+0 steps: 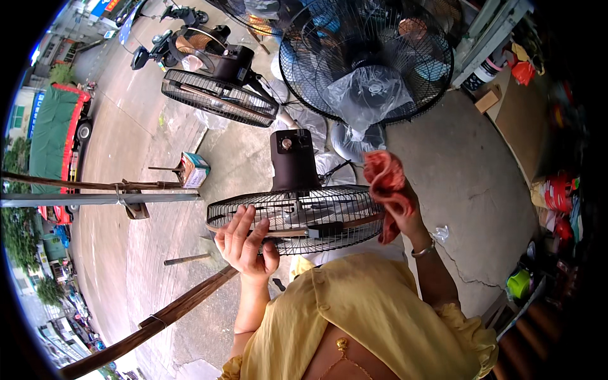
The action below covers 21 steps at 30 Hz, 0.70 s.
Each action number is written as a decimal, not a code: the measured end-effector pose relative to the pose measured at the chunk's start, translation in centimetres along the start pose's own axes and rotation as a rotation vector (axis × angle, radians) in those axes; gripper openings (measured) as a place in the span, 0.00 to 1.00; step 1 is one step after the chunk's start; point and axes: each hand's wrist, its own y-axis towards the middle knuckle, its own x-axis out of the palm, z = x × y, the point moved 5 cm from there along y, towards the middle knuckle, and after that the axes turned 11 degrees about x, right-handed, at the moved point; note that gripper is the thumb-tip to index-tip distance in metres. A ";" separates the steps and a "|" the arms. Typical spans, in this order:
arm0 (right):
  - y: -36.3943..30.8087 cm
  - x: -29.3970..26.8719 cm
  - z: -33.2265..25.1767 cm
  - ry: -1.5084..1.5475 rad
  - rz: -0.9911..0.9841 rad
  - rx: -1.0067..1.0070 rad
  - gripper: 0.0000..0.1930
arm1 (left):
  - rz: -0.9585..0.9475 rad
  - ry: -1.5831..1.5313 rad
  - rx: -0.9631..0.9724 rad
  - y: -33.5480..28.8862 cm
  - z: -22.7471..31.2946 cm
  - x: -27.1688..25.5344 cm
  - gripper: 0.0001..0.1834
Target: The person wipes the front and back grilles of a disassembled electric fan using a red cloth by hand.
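A black standing fan [295,161] is right in front of me, its round wire guard [335,218] seen almost edge-on with a dark motor housing behind it. My left hand [247,246] holds the left part of the guard, fingers over the wires and thumb lower down. In my right hand [410,218] is a crumpled red cloth [384,183], held at the guard's right end. A bracelet circles my right wrist. A clip [323,230] sits on the rim of the guard, facing me. The fan's lower stand is hidden.
Beyond stand another black fan [218,95] and a large fan guard [291,76] with clear plastic [367,95] on it. Left are a small carton [193,170], a metal pole [95,199] and a wooden pole [183,309]. Assorted goods [557,193] line the right side.
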 end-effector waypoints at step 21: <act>-0.8 2.5 -2.5 0.727 0.209 0.386 0.22 | -0.009 0.023 0.008 0.2 -0.6 0.3 0.20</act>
